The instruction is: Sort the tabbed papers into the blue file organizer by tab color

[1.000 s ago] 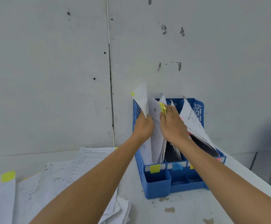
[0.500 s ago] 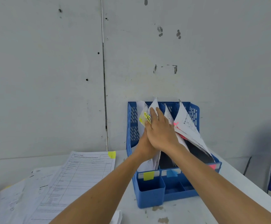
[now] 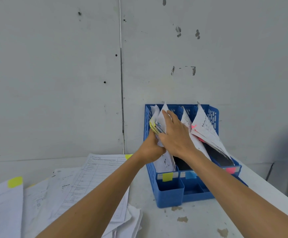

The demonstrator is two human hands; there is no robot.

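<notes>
At the table's (image 3: 200, 220) back edge, the organizer (image 3: 170, 194) holds yellow-tabbed papers (image 3: 162, 121) at its left end. The left hand (image 3: 152, 146) grips them while the right hand (image 3: 176, 134), fingers flat, presses. Uneven pushing could crumple sheets or misfile them.

Soft, even, shadow-poor daylight; slight overall softness, wide-angle bowing at the edges, dimmer right side.
</notes>
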